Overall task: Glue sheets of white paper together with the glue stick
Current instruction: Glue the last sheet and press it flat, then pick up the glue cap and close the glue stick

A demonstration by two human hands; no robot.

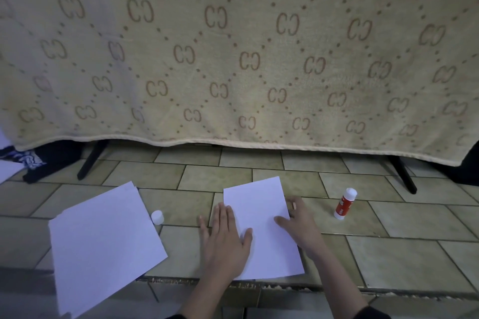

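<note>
A white sheet of paper (259,217) lies on the tiled surface in front of me. My left hand (225,235) lies flat on its left edge, fingers straight, pressing down. My right hand (298,223) rests on its right edge, thumb on the paper and fingers over the side. A stack of white sheets (103,241) lies to the left. The red glue stick (344,203) stands upright and uncapped to the right, apart from my right hand. Its white cap (157,217) stands between the stack and the single sheet.
A beige patterned towel (233,54) hangs over a rack behind the work area, with black legs (90,160) reaching the tiles. Dark cloth (33,160) lies at the far left. The tiled surface's front edge (259,285) runs just below the paper.
</note>
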